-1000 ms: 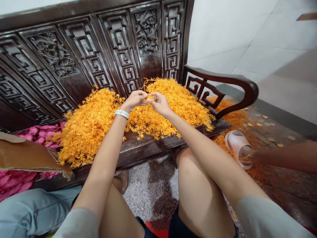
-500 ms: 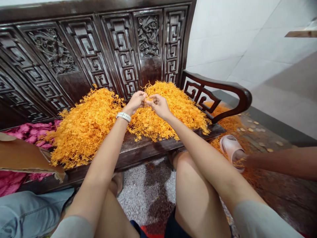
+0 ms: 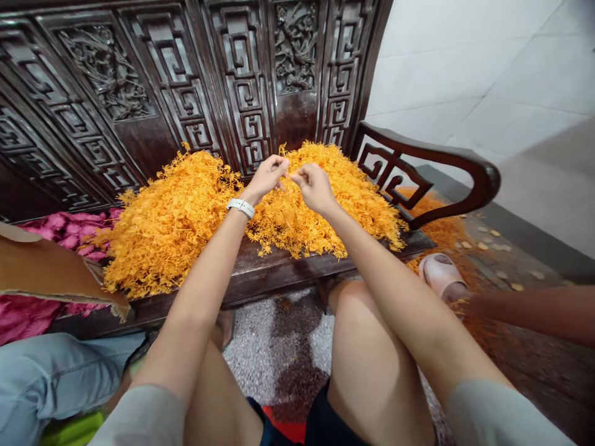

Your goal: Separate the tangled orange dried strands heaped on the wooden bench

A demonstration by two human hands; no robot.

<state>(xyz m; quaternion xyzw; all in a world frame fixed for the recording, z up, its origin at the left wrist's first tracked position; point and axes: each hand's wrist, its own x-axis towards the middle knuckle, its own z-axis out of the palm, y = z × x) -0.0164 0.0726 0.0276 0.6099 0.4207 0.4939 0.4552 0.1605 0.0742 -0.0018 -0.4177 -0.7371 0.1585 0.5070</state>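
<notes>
A heap of thin orange strands [image 3: 186, 223] lies in two mounds on the dark carved wooden bench seat [image 3: 279, 272]. Both hands hover over the middle of it. My left hand [image 3: 267, 178], with a white watch [image 3: 240, 208] on its wrist, has curled fingers. My right hand [image 3: 316, 187] pinches its fingertips together a short gap away. Neither hand clearly touches the other. Any single strand between the fingers is too fine to make out.
The carved bench back [image 3: 242, 80] rises behind the heap, with a curved armrest [image 3: 446, 155] at right. Strands lie scattered on the floor [image 3: 441, 232]. Another person's arm [image 3: 534, 313] and pink-slippered foot [image 3: 441, 275] are at right. Cardboard [image 3: 46, 272] and pink cloth [image 3: 65, 229] are at left.
My hands have drawn apart from touching at the fingertips. The view has shifted slightly, so the bench sits higher and further left in the frame.
</notes>
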